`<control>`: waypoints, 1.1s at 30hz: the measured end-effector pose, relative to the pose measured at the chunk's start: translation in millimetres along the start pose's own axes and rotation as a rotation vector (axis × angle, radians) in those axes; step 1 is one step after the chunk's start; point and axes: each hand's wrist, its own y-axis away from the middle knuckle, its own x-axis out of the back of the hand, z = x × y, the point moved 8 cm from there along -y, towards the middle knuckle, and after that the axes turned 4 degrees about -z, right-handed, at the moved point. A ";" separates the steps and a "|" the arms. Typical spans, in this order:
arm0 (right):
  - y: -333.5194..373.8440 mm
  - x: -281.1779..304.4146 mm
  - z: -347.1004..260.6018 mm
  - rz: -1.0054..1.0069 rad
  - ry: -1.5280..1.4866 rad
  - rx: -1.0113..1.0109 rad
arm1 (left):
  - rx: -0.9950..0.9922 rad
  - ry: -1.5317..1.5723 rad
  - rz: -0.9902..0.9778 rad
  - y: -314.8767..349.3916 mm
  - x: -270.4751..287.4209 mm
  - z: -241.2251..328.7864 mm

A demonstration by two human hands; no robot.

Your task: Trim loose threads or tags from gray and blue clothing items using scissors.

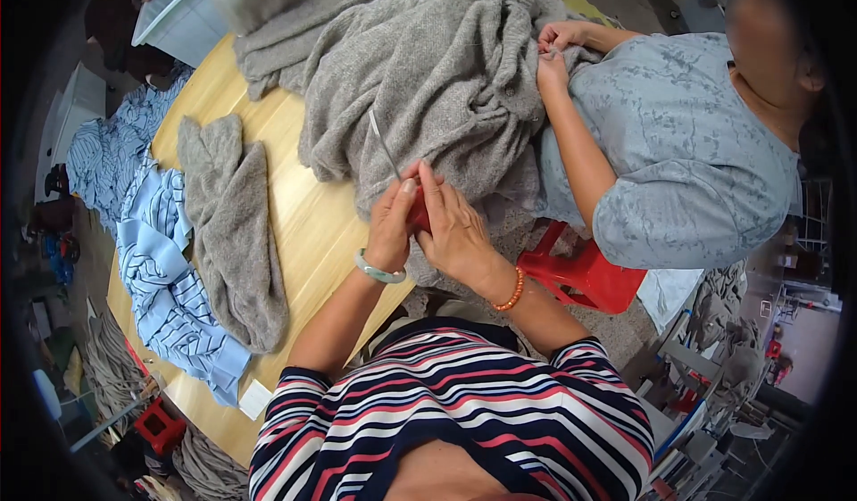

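Note:
My left hand (390, 224) is closed on red-handled scissors (386, 144), whose slim metal blades point up and away over the knitwear. Pressed against it from the other side, my right hand (458, 233) is also closed around the red handle, part of which shows between the palms. The fingers hide most of the handle. Just beyond both hands lies a large heap of grey-brown knitted garments (420, 64), draping over the table's near right edge.
A folded grey knit piece (234, 233) and blue striped garments (170, 278) lie left on the wooden table (308, 260). At right, a co-worker's hands (555, 50) hold the heap's edge. A red stool (589, 273) stands below; a white bin (183, 19) is far left.

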 end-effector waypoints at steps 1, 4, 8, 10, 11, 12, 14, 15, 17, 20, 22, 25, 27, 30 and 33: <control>-0.3 -2.6 -1.3 -0.102 -0.161 0.015 | -0.049 -0.082 0.044 4.4 11.2 7.3; -2.0 0.0 -3.5 -0.203 -0.597 0.046 | -0.163 -0.199 0.180 16.9 52.0 9.5; 1.0 17.2 30.3 0.000 -1.295 -0.201 | -0.238 -0.187 0.477 32.2 110.8 7.5; 0.9 29.7 28.5 0.075 -1.484 -0.154 | -0.179 -0.102 0.613 43.1 165.4 -3.2; -0.2 36.5 22.2 0.100 -1.454 -0.110 | -0.175 -0.053 0.649 50.1 192.4 -11.6; 0.1 40.6 20.6 0.109 -1.447 -0.112 | -0.169 -0.005 0.687 58.2 213.7 -18.8; 0.7 51.2 12.5 0.115 -1.358 -0.038 | -0.117 0.081 0.790 73.0 232.6 -26.0; 0.6 54.7 11.8 0.152 -1.336 -0.019 | -0.104 0.096 0.799 77.7 242.7 -30.8; -0.7 55.3 13.7 0.160 -1.356 -0.026 | -0.094 0.106 0.830 83.0 255.8 -37.9; -2.3 57.9 18.8 0.194 -1.416 -0.020 | -0.086 0.113 0.846 84.5 276.8 -50.9; -4.7 60.8 23.5 0.225 -1.453 -0.001 | -0.053 0.149 0.905 85.5 286.2 -58.9; -12.0 65.2 28.2 0.286 -1.469 0.048 | -0.053 0.121 0.910 83.2 291.1 -61.0; -16.2 66.9 35.3 0.318 -1.486 0.022 | -0.053 0.087 0.932 80.6 295.0 -62.3; -26.3 64.9 45.7 0.374 -1.553 -0.025 | -0.074 0.064 0.893 84.8 322.9 -76.7; -33.9 63.4 68.3 0.480 -1.618 -0.095 | -0.123 0.037 0.864 82.9 314.9 -77.4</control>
